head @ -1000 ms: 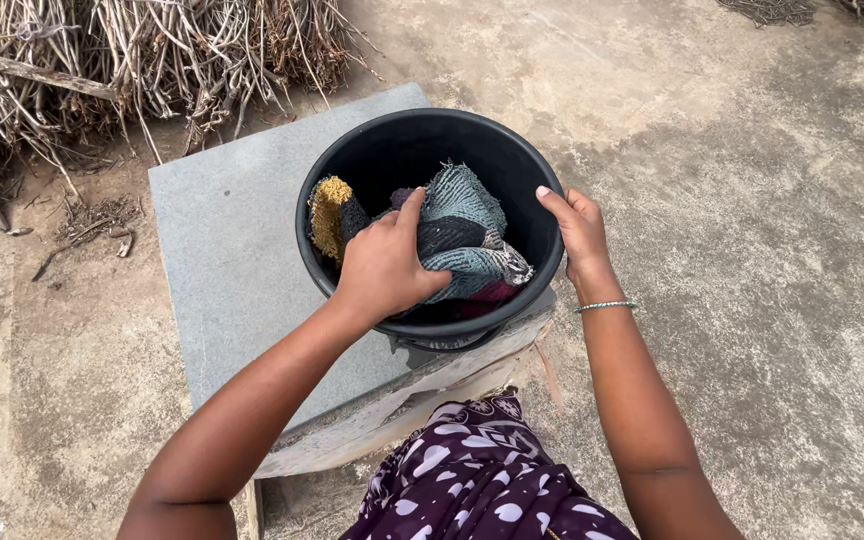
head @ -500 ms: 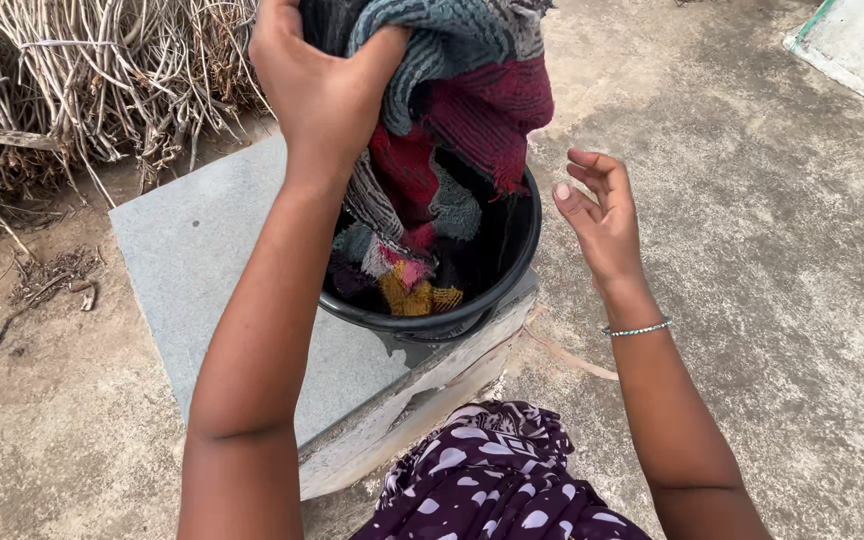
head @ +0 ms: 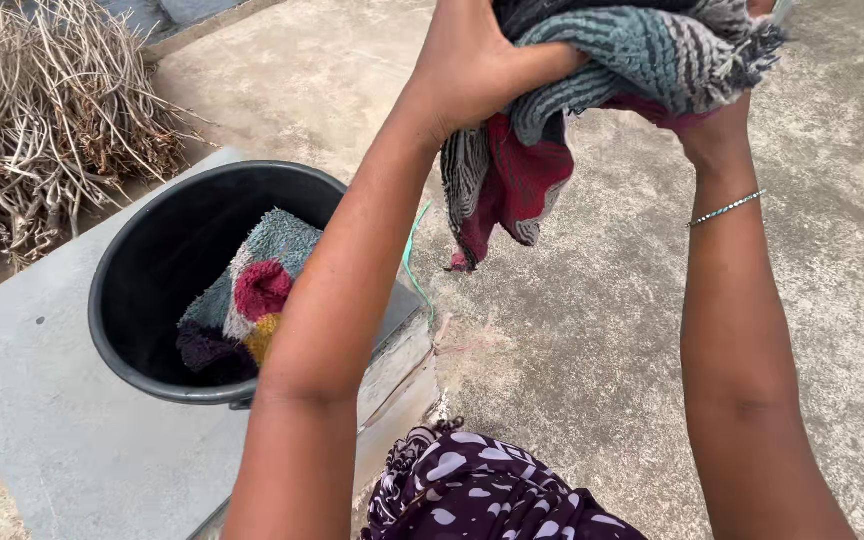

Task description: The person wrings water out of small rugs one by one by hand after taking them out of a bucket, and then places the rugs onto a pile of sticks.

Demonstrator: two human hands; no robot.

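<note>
My left hand [head: 472, 65] grips the striped cloth [head: 592, 90] tightly, held high over the concrete floor [head: 592, 330]; my right hand [head: 727, 120] is hidden behind it, grip unclear; black tub [head: 142, 370] sits on the counter [head: 52, 440]

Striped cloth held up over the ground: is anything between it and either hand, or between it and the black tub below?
Nothing visible. The left hand grips the striped cloth directly; the right hand is up against it, partly hidden by the cloth. The black tub on the grey slab is open-topped, holding other cloths; only the left forearm crosses its rim in this view.
</note>
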